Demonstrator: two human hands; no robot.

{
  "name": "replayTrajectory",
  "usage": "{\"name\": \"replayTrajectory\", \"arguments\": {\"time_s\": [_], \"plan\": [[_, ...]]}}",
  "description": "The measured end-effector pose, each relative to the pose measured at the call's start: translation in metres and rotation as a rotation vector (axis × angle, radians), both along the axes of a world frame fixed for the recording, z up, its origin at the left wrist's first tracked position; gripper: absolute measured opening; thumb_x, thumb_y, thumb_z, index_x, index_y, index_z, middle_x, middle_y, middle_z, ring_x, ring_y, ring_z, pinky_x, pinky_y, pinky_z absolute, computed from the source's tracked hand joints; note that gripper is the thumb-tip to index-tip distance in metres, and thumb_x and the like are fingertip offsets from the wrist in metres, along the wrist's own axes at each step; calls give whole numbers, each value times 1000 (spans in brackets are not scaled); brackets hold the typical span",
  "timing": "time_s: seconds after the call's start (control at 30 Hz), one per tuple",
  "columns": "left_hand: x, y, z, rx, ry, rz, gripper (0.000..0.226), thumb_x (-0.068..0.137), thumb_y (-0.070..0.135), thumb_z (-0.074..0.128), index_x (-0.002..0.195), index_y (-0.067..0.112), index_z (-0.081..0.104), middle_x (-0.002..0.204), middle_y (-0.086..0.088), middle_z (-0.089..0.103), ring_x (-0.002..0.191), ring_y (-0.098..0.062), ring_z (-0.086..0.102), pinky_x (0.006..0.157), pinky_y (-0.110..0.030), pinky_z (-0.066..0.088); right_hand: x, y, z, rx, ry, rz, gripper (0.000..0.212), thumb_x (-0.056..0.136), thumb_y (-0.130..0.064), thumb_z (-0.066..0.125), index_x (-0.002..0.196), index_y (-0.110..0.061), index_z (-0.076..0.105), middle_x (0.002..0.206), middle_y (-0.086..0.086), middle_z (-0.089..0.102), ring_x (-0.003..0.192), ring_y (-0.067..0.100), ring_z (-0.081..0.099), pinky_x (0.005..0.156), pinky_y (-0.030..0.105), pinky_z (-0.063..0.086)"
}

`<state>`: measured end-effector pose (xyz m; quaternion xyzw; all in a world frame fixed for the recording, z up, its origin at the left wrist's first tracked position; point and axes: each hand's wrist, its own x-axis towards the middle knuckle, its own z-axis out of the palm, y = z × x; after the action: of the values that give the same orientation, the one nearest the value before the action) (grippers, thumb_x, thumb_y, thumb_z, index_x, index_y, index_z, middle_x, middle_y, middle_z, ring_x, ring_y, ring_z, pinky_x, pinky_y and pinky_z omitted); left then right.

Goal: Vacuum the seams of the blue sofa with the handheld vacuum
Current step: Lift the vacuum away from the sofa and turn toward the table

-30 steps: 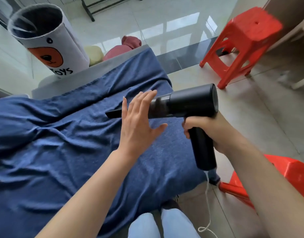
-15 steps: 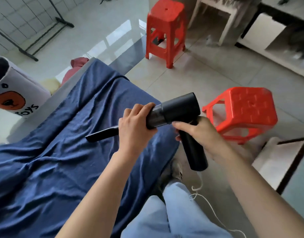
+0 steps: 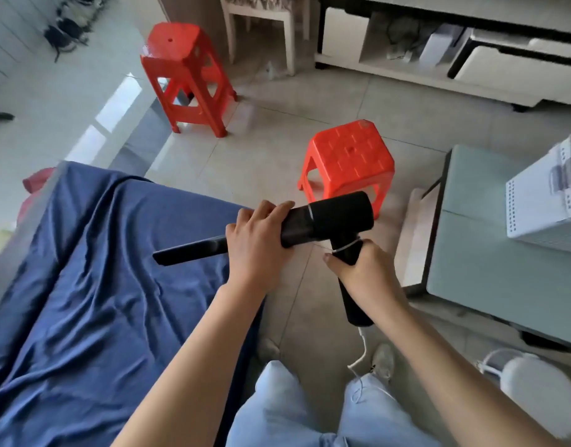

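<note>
At lower left, the plain dark-blue fabric sofa cover (image 3: 93, 285). The matte black plastic handheld vacuum (image 3: 329, 222) at centre trails a white cord (image 3: 361, 350). Two bright red-orange plastic stools: the tall one (image 3: 181, 72) upper left, the short one (image 3: 348, 156) with a brick-like embossed top. Pale blue jeans (image 3: 297, 411) at the bottom.

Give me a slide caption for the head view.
Both hands hold the black vacuum above the blue sofa.

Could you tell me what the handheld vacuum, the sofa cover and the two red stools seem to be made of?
Handheld vacuum: apparently matte black plastic, smooth with dull highlights. Sofa cover: soft blue woven or knit fabric, judging by its loose wrinkles. Tall stool and short stool: glossy moulded red plastic, with embossed tops and cut-out sides.
</note>
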<state>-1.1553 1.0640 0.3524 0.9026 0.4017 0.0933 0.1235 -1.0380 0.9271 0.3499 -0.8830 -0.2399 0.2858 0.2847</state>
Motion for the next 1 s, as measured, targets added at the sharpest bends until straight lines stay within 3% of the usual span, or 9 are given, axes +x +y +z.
{"name": "replayTrajectory", "arguments": {"time_s": [0.1, 0.27, 0.4, 0.63, 0.73, 0.83, 0.9, 1.0], "plan": [[52, -48, -4, -7, -9, -72, 55, 77, 24, 66, 130, 35, 54, 111, 5, 59, 98, -29, 51, 76, -38, 36, 45, -55, -2, 0, 32, -55, 36, 91, -39, 75, 95, -10, 55, 75, -4, 55, 61, 3, 49, 49, 16, 31], [135, -130, -11, -33, 10, -134, 65, 70, 23, 68, 132, 36, 53, 113, 6, 58, 99, -29, 52, 78, -41, 42, 120, -143, -8, 46, 57, -132, 29, 87, -33, 79, 93, -12, 59, 73, -9, 56, 66, 9, 52, 52, 11, 32], [205, -193, -24, -56, -13, -184, 67, 65, 20, 69, 129, 34, 55, 111, 5, 58, 99, -30, 52, 76, -41, 42, 180, -212, -13, 40, 66, -201, 25, 86, -27, 80, 88, -11, 61, 69, -9, 56, 63, -1, 48, 49, 11, 33], [297, -268, -50, -38, -25, -277, 64, 61, 16, 74, 123, 28, 61, 107, 1, 61, 95, -34, 54, 74, -42, 41, 255, -290, -28, -19, 90, -334, 30, 82, -32, 83, 87, -8, 66, 70, -4, 59, 71, 21, 58, 53, 16, 35], [332, -284, -71, -93, -8, -303, 66, 62, 15, 75, 125, 28, 60, 108, 0, 60, 98, -33, 52, 75, -41, 40, 279, -307, -48, -10, 100, -426, 32, 81, -33, 85, 91, -8, 68, 75, 0, 62, 75, 22, 57, 53, 13, 32], [363, -291, -96, -139, 22, -337, 65, 65, 16, 72, 128, 30, 58, 110, 2, 58, 101, -32, 51, 76, -39, 36, 300, -314, -72, -6, 109, -490, 36, 82, -34, 84, 94, -5, 67, 78, 1, 62, 79, 26, 59, 59, 27, 37], [390, -295, -119, -155, 35, -378, 66, 66, 17, 73, 129, 29, 57, 110, 2, 58, 103, -31, 50, 78, -38, 35, 320, -320, -97, -26, 115, -528, 35, 84, -33, 82, 93, -6, 62, 75, -1, 58, 80, 27, 59, 67, 28, 37], [423, -299, -155, -144, 29, -427, 64, 66, 16, 73, 127, 27, 59, 106, 1, 60, 98, -32, 51, 78, -42, 42, 348, -327, -134, -42, 135, -567, 33, 86, -28, 80, 94, -9, 55, 74, -5, 52, 81, 24, 52, 67, 27, 32]]}}
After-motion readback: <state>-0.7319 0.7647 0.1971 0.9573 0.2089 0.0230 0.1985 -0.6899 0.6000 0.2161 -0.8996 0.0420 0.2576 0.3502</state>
